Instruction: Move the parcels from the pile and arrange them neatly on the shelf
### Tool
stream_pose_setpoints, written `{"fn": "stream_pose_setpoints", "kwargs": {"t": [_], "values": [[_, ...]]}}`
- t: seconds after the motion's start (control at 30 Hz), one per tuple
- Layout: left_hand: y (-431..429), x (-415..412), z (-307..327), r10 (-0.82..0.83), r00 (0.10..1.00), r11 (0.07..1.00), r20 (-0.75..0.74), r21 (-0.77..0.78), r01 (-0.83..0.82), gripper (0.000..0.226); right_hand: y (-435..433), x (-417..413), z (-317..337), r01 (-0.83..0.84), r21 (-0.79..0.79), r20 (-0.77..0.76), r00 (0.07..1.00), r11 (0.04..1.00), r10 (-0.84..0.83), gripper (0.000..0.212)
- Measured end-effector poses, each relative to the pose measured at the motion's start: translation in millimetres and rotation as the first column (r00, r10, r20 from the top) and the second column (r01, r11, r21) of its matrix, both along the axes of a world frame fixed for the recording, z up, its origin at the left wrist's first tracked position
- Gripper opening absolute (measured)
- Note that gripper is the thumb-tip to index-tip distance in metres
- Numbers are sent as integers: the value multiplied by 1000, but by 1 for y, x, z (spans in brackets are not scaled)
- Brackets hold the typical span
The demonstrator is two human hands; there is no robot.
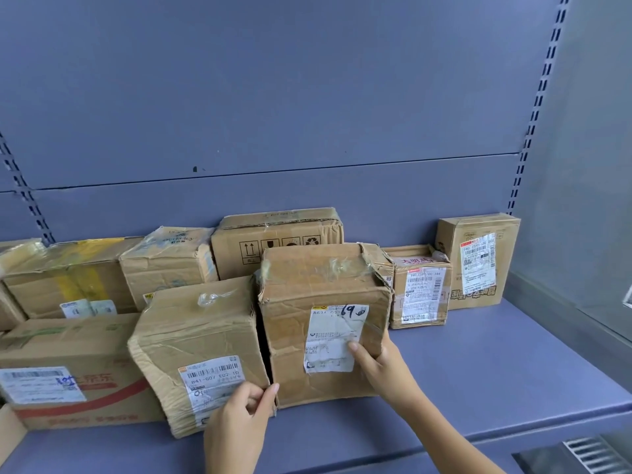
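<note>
A worn cardboard parcel (321, 295) marked "69" on its white label stands upright on the blue shelf (478, 371). My right hand (379, 364) grips its right front edge, thumb on the label. My left hand (239, 422) holds its lower left corner, in the gap beside a crumpled parcel (195, 343) that leans to the left. Behind stand more parcels: a box with handling symbols (277, 241), a small labelled box (422, 289) and a taller labelled box (478, 261) at the right.
At the left sit a box with red print (75, 367), a yellow-taped box (68, 278) and a dented box (167, 265). The shelf's right part is bare blue surface, bounded by a side wall (581, 200). A slotted upright (537, 114) runs up the back panel.
</note>
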State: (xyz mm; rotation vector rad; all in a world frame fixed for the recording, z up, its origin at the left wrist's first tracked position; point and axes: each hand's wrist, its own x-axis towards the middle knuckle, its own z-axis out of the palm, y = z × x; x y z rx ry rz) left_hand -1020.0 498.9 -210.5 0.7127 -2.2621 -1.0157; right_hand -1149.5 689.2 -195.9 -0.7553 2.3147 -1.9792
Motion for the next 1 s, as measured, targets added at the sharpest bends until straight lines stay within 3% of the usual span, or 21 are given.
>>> {"fn": "stream_pose_setpoints", "kwargs": {"t": [0.37, 0.57, 0.63, 0.7, 0.8, 0.87, 1.0], "values": [[-12, -3, -4, -134, 991, 983, -7, -130, 132, 31, -4, -9, -7, 30, 29, -18, 999, 999, -29, 29], [-3, 6, 6, -181, 983, 978, 9, -101, 181, 35, -2, 10, 9, 44, 6, -15, 999, 999, -44, 39], [4, 12, 8, -184, 983, 980, 17, -74, 185, 32, 4, 20, 8, 29, -5, -9, 1000, 1000, -30, 51], [10, 19, 6, -175, 983, 980, 48, -87, 179, 27, 12, 32, -1, 66, 84, -9, 998, 994, -65, 60], [21, 34, 3, -152, 987, 975, 47, -155, 157, 12, 25, 58, -16, 203, 243, -27, 979, 948, -203, 62], [31, 43, 11, -167, 986, 958, -1, -238, 162, 3, 29, 73, -19, 225, 295, -87, 974, 929, -208, 58], [45, 45, 54, -198, 950, 852, -243, -521, 44, 24, 33, 88, -13, 244, 379, -208, 962, 893, -174, 58]]}}
